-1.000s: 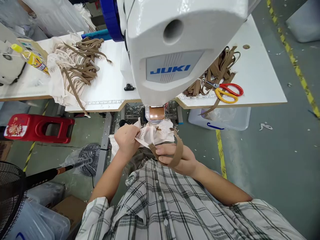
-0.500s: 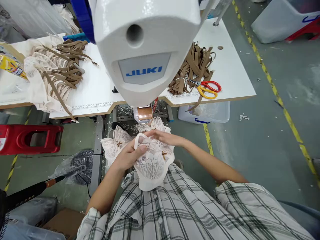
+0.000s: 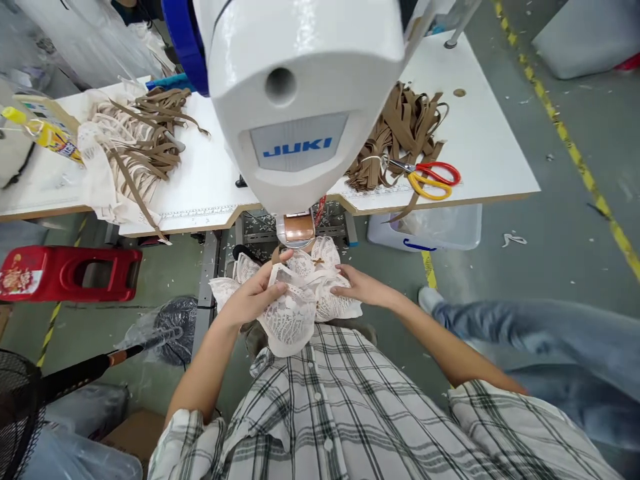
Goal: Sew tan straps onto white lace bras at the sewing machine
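Note:
A white lace bra (image 3: 293,320) with a small brown bow hangs in front of my shirt, below the sewing machine head (image 3: 300,147). My left hand (image 3: 255,293) is closed on the edge of its left cup, thumb on top and a finger pointing up. My right hand (image 3: 364,287) grips the other cup (image 3: 337,303) from the right side, its fingertips on the lace. More white lace lies behind my left hand, against the machine's lower arm (image 3: 299,228). A short piece of brown strap shows by my left fingertips.
On the white table lie brown straps (image 3: 413,127), red-and-yellow scissors (image 3: 430,179) and a pile of lace pieces with straps (image 3: 130,147). A clear bin (image 3: 450,227) stands below. A red stool (image 3: 70,273) is at left. Another person's jeans legs (image 3: 525,333) are at right.
My right hand has moved away from my left, to the right side of the bra, and the cups are spread apart. Another person's legs have come further into view at right.

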Motion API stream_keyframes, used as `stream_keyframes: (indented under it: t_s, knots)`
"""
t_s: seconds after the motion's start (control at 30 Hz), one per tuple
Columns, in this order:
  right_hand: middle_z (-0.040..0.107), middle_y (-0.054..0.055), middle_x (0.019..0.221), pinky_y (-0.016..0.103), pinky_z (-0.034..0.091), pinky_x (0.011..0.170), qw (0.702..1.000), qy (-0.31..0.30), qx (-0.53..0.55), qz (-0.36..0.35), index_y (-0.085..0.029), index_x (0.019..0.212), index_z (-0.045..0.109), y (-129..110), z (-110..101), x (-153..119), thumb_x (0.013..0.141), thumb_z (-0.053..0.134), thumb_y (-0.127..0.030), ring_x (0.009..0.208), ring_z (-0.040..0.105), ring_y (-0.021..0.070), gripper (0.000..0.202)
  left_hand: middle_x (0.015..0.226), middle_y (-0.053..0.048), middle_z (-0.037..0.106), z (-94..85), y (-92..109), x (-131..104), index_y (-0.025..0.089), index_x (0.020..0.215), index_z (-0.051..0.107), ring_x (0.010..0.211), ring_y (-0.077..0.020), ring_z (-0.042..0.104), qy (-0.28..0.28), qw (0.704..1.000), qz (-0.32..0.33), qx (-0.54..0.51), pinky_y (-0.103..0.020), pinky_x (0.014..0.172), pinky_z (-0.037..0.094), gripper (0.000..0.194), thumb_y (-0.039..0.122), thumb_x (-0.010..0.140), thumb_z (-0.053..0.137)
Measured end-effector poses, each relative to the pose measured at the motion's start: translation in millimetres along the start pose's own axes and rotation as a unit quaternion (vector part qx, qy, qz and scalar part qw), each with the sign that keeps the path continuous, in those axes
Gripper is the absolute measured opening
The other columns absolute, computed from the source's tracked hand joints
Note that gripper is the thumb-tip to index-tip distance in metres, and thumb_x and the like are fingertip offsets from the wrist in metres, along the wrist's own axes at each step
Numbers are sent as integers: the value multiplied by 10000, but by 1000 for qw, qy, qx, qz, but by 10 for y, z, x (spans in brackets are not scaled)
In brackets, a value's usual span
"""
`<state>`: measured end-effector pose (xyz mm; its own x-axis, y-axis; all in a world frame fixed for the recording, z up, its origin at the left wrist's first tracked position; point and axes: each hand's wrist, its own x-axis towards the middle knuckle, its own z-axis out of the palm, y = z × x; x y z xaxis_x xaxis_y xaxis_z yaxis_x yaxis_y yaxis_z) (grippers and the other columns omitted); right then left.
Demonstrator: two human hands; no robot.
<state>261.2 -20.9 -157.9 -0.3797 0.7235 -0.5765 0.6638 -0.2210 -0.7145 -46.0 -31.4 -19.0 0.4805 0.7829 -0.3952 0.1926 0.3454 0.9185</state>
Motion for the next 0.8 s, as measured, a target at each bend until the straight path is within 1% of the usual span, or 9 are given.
stream_keyframes:
  t_s: [0.17,0.3,0.33,0.43,0.5,0.57,0.63,0.73,0.8]
  knots:
    - [684,81,932,321,452,751,995,75,40,-59,-162,1030,648,-43,-58,-277,869,579,-480,829,610,208,363,1212,-134,659,-234,-117,104,226,1511,376,1052,-267,645,35,986,-17,162,-347,867,534,643,482,936,512]
    - [676,34,945,259,422,673,929,241,230,-163,-195,973,627,-323,107,-411,882,606,-473,748,566,137,294,1292,-203,603,-122,-242,419,132,1371,514,1240,-359,545,266,905,0,333,-467,1010,457,603,462,869,563]
    - [677,30,942,251,409,651,918,252,239,-191,-200,965,632,-421,162,-425,885,617,-468,724,551,126,280,1321,-206,586,-15,-264,501,128,1339,535,1265,-354,526,273,907,34,318,-470,1037,438,599,473,852,578]
    - [634,3,819,250,399,644,914,226,195,-273,-208,926,641,-683,272,-466,925,579,-427,676,506,116,228,1219,-145,653,372,-319,676,157,1186,631,1176,-291,579,95,982,62,148,-406,1027,440,527,551,838,599]
    - [612,-5,796,255,418,665,924,195,153,-293,-214,952,628,-763,239,-503,942,550,-389,687,521,120,192,976,-104,698,572,-353,725,142,1002,680,957,-248,630,8,997,26,69,-355,891,490,527,631,852,549]
    - [654,5,893,258,444,687,940,152,108,-285,-225,1073,602,-750,73,-516,932,565,-370,738,582,128,206,774,-55,651,682,-378,726,130,903,678,748,-194,589,2,998,5,55,-304,731,481,569,667,873,491]
    - [681,30,1004,278,465,736,948,167,42,-268,-227,1135,587,-685,-249,-458,912,594,-388,811,629,150,275,675,-11,580,724,-386,696,127,907,680,641,-154,512,21,998,-6,64,-262,633,420,562,657,880,497]
    - [673,87,1024,333,457,827,905,377,-56,-190,-185,1034,625,-591,-965,-195,926,556,-401,899,621,204,251,601,21,496,742,-355,635,128,864,698,588,-132,432,43,995,-21,88,-244,586,346,522,631,861,557]
    - [633,154,1181,374,426,930,857,491,-98,-122,-148,1185,586,-564,-1478,50,923,560,-404,1042,589,250,367,590,19,483,748,-310,596,133,790,686,588,-134,424,50,993,-25,107,-250,587,336,505,615,865,557]
